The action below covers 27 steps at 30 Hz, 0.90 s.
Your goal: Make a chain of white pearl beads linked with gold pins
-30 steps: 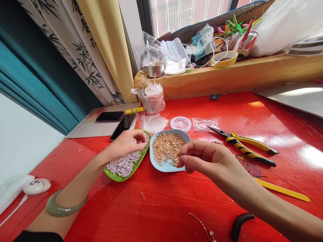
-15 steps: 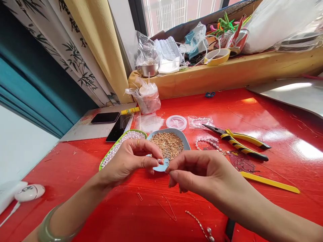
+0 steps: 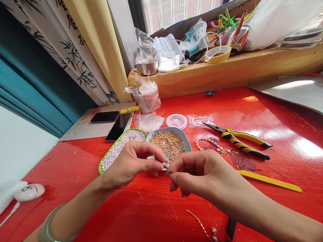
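Across a red table point(image 3: 113, 208), bounded at left by a white wall and at the back by a cloth-covered windowsill point(image 3: 191, 77), two bare hands close together. In the left hand point(image 3: 133, 164), thumb and forefinger narrowed on a small pearly bead point(image 3: 165, 165), just in front of the blue tray at the middle. Just beside it, the right hand point(image 3: 199, 171), fingers pinched together; impossible to make out anything held there. Toward the viewer, broad room for moving, with a bent wire point(image 3: 170, 210) and a gold chain point(image 3: 198, 220) on the surface. To the right, less room, with pliers point(image 3: 237, 145) and a flat yellow stick point(image 3: 272, 181). In the blue tray point(image 3: 187, 143), gold beads, with blue base visible near the front; at its left, in a green tray point(image 3: 101, 169), a thick layer of pale lilac beads. Farther back, a round clear case point(image 3: 176, 121) and a cup point(image 3: 148, 97) in a plastic bag. On a yellow tube point(image 3: 130, 110), print too small to read; on a red can point(image 3: 239, 38), white lettering, likewise illegible; on the pale curtain point(image 3: 68, 43), brushed black characters above printed bamboo.
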Available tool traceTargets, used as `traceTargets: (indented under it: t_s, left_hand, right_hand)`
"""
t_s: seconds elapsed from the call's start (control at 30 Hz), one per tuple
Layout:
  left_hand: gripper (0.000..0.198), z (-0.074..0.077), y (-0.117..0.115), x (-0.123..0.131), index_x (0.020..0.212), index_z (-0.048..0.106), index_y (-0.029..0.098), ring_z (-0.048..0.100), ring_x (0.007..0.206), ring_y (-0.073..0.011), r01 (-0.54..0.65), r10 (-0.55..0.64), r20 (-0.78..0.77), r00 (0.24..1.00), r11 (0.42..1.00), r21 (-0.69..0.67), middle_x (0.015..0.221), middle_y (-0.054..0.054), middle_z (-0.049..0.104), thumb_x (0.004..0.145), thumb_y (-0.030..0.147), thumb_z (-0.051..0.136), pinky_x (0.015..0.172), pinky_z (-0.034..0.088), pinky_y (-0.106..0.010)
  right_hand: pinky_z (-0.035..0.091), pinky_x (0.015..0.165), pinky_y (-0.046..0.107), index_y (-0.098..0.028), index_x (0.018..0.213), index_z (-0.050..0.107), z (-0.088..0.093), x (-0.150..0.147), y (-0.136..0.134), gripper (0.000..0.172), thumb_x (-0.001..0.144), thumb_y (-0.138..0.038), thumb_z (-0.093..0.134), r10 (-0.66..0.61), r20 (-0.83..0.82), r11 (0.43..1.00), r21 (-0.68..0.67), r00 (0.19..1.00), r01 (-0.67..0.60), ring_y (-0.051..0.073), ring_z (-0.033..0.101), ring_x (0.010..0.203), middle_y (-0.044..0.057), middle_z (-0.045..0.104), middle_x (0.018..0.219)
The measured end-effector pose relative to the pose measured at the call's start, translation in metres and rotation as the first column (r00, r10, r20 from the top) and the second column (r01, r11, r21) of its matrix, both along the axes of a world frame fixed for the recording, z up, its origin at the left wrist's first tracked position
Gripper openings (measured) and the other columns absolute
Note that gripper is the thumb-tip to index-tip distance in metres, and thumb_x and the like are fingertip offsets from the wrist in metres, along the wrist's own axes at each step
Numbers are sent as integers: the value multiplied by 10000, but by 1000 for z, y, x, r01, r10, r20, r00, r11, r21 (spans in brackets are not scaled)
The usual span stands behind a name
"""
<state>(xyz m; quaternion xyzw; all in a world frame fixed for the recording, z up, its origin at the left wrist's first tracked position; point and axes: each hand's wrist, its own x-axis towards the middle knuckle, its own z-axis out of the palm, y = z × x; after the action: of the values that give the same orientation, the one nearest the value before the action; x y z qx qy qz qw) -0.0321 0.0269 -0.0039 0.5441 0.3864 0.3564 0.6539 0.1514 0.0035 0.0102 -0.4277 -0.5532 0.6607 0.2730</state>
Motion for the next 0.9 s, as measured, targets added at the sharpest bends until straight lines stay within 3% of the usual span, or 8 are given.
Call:
traceTargets:
  t_s: [0.6, 0.9]
  left_hand:
    - [56, 0, -1, -1, 678, 718, 181, 591, 565, -102, 26, -23, -49, 999, 998, 51, 637, -2, 659, 659, 130, 729, 505, 490, -192]
    - [119, 7, -2, -2, 738, 722, 207, 588, 677, -122, 104, -70, -129, 989, 953, 284, 709, -6, 656, 682, 103, 718, 603, 495, -224]
  right_hand:
    - [378, 490, 188, -170, 610, 607, -2, 1, 3, 111, 647, -98, 530, 22, -28, 998, -66, 999, -24, 74, 498, 504, -24, 604, 554]
    - [360, 472, 192, -170, 614, 622, -3, -1, 2, 134, 663, -113, 511, 4, 29, 999, 52, 1000, -5, 83, 492, 515, -20, 605, 567]
